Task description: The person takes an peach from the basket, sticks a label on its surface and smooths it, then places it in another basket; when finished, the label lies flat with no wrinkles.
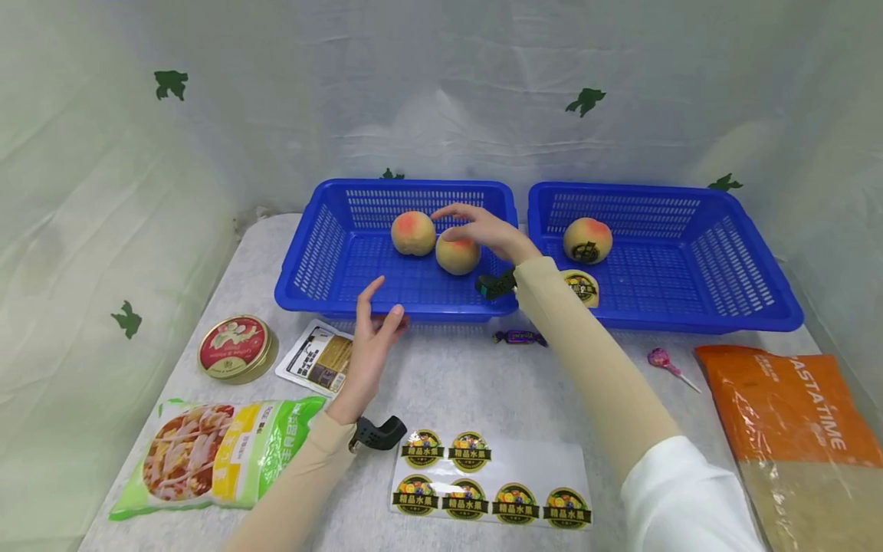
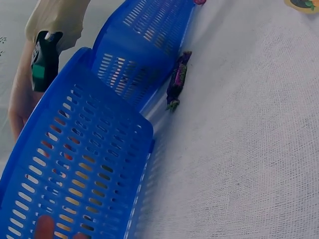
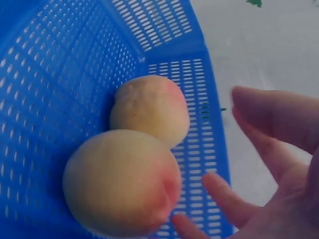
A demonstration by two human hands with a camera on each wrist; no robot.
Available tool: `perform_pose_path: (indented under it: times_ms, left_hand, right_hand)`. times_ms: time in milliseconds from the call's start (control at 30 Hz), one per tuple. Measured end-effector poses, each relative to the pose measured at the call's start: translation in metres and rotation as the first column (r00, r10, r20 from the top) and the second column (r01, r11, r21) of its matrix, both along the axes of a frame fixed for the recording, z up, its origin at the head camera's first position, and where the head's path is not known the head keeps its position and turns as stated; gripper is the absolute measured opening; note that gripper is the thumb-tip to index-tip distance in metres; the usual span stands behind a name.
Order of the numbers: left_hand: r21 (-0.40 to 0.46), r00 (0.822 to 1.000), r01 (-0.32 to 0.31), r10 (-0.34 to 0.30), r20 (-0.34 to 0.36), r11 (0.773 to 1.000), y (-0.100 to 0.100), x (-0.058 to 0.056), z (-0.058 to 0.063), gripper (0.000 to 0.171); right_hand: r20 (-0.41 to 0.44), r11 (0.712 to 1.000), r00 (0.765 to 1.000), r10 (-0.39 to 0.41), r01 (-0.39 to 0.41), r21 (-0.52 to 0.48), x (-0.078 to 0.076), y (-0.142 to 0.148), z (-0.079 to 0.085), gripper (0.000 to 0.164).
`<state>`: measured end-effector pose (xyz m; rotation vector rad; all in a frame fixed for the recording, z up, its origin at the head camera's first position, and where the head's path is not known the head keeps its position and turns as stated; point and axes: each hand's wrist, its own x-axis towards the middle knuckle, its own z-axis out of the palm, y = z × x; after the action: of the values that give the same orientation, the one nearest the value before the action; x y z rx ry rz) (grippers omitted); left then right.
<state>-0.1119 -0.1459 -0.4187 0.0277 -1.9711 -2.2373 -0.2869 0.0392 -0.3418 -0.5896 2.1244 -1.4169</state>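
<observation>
Two peaches, one on the left [image 1: 413, 233] and one on the right [image 1: 457, 254], lie in the left blue basket [image 1: 396, 308]. Over the right peach hovers my right hand [image 1: 486, 228], its fingers spread and loosely bent; in the right wrist view the hand [image 3: 279, 174] is beside the nearer peach [image 3: 119, 181] and grips nothing. My left hand [image 1: 375, 345] is at the front rim of that basket, thumb and forefinger apart, holding nothing. In the right blue basket [image 1: 717, 314] sits a peach with a black-and-gold sticker [image 1: 586, 251]. A stickered pale thing [image 1: 576, 277] is partly behind my right sleeve.
A sheet of round fruit stickers [image 1: 510, 464] lies at the front. Left are a round tin [image 1: 234, 349], a white-and-brown packet [image 1: 313, 356] and a green food bag [image 1: 221, 452]. A purple wrapped candy [image 1: 517, 337], lollipop [image 1: 661, 358] and orange bag [image 1: 793, 406] lie rightward.
</observation>
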Motion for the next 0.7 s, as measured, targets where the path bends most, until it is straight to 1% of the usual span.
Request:
perform_pose_path:
  times_ms: [100, 233, 367, 467, 567, 633, 700]
  left_hand:
    - [-0.001, 1.0, 0.002, -0.002, -0.004, 1.0, 0.0, 0.0, -0.001, 0.051]
    - [-0.014, 1.0, 0.002, -0.002, -0.009, 1.0, 0.0, 0.0, -0.002, 0.051]
    - [-0.008, 1.0, -0.004, 0.004, -0.004, 1.0, 0.001, 0.001, 0.001, 0.051]
    - [0.004, 1.0, -0.003, 0.003, 0.001, 1.0, 0.003, 0.004, 0.007, 0.051]
    - [0.004, 1.0, 0.001, -0.001, 0.004, 1.0, 0.005, 0.006, 0.014, 0.051]
    - [-0.005, 1.0, -0.002, 0.002, 0.008, 1.0, 0.007, 0.007, 0.017, 0.051]
    - [-0.01, 1.0, -0.005, 0.005, 0.01, 1.0, 0.007, 0.008, 0.018, 0.051]
  right_hand:
    - [0.048, 0.999, 0.999, 0.006, -0.008, 0.039, 0.001, -0.007, -0.004, 0.044]
    - [0.057, 0.993, 0.998, -0.001, -0.005, 0.117, 0.001, -0.014, -0.009, 0.047]
    - [0.058, 0.976, 0.998, -0.018, 0.005, 0.218, -0.001, -0.018, -0.016, 0.048]
    - [0.076, 0.957, 0.996, -0.048, 0.024, 0.289, -0.003, -0.019, -0.02, 0.049]
    - [0.078, 0.951, 0.993, -0.088, 0.061, 0.304, -0.003, -0.019, -0.021, 0.05]
    - [0.083, 0.957, 0.99, -0.116, 0.089, 0.275, -0.002, -0.019, -0.021, 0.053]
    - [0.09, 0.965, 0.987, -0.132, 0.107, 0.239, -0.001, -0.018, -0.019, 0.055]
